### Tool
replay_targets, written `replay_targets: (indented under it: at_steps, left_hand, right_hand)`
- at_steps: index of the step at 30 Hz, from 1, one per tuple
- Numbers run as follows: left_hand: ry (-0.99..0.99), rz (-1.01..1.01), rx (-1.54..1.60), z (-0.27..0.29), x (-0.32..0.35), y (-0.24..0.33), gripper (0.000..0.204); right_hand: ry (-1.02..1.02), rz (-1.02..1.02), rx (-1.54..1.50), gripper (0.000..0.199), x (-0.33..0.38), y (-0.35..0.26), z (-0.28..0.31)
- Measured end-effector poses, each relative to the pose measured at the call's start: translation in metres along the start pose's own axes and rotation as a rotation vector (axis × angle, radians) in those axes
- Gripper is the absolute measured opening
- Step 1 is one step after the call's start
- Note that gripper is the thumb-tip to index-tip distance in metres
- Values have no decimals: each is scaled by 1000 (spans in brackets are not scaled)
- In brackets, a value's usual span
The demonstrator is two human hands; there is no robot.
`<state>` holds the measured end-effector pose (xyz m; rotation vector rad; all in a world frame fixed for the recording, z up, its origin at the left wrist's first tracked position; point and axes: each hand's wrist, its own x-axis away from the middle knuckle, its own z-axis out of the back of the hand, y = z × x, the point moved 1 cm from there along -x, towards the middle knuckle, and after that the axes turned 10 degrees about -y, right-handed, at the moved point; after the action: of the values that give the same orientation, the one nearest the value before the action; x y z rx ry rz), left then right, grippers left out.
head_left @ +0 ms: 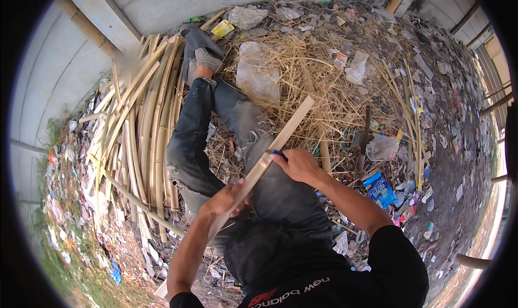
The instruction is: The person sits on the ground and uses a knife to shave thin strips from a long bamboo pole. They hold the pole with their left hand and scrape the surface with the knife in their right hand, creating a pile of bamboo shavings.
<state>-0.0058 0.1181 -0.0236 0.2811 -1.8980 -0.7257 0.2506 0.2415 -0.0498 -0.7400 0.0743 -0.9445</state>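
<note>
A long pale bamboo strip [255, 174] lies slantwise across my lap, its far end past my thigh and its near end by my waist. My left hand [225, 199] is wrapped round its lower part. Higher up, my right hand [298, 165] is closed on a small blue-handled knife [278, 154] that rests against the strip. Most of the handle is hidden in the fingers, and the blade hardly shows. My legs [243, 124] are stretched out under the strip, in worn dark trousers.
A heap of split bamboo strips [156, 124] lies to the left. Straw-like shavings [302, 65] cover the ground ahead. A dark curved blade-like piece [365, 138], a blue wrapper [380, 189] and a few thin strips [413, 119] lie to the right. Grey wall panels [48, 76] stand behind.
</note>
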Motion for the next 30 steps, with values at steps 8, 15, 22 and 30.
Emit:
replay_targets:
  at_steps: [8,15,22,30]
  left_hand:
    - [-48,127,-158,17,69,-38,79]
    - [28,133,-142,8,77,-59,86]
    - [32,136,-208,9,75,-47,86]
    - [62,138,-225,-9,58,-20,82]
  right_hand:
    - [414,-600,-48,76,-6,249,79]
    - [542,-345,-107,60,15,202,119]
    - [197,-104,-21,43,26,38,75]
    - [-63,-24,116,69,43,-5,9]
